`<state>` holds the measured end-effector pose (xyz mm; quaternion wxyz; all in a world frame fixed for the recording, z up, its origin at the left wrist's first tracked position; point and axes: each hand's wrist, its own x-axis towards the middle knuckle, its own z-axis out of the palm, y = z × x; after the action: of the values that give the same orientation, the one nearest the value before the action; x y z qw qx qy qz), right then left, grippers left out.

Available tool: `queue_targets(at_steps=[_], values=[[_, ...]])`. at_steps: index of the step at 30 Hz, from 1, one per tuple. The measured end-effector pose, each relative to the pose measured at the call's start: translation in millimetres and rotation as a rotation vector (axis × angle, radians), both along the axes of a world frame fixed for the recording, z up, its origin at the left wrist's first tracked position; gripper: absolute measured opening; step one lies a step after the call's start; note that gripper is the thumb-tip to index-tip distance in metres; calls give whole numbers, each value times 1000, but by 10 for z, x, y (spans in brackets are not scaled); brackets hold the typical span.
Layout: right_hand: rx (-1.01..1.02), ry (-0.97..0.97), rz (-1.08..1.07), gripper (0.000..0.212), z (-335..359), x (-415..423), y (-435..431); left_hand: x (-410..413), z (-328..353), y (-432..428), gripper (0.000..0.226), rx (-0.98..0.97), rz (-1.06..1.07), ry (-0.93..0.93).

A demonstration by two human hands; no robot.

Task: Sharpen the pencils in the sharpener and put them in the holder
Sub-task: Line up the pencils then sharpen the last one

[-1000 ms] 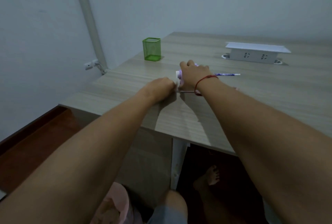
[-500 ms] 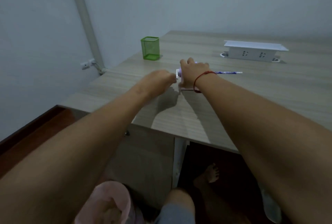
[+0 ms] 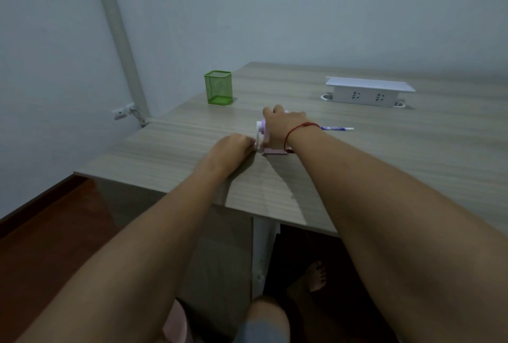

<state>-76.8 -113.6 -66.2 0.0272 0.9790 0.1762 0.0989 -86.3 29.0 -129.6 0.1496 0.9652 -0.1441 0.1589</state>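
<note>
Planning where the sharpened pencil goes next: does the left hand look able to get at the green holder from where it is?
Probably yes. The left hand is at the sharpener, and bare table lies between it and the green holder; nothing blocks the way.

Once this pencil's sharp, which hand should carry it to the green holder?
Probably right. The right hand rests on the sharpener, and the pencil sticks out on that side. The left hand is at the crank, opposite the pencil, though nearer the green holder.
</note>
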Motion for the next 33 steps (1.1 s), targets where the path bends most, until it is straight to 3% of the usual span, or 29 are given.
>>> queue_targets(at_steps=[15,20,24,28,33], values=[[82,6,25,63,-2,-493,-23,-370,0,-65,20,-15,108,-46],[164,149,-21,83,114,-449,-180,-368,9,-69,23,4,118,-51],[17,181,-67,55,165,-479,-388,-347,16,-67,20,-26,121,-29],[-30,46,-56,40,109,-550,-464,-393,51,-94,20,-54,108,-15],[-8,46,5,34,150,-517,-420,-421,341,-222,46,-252,142,-180]])
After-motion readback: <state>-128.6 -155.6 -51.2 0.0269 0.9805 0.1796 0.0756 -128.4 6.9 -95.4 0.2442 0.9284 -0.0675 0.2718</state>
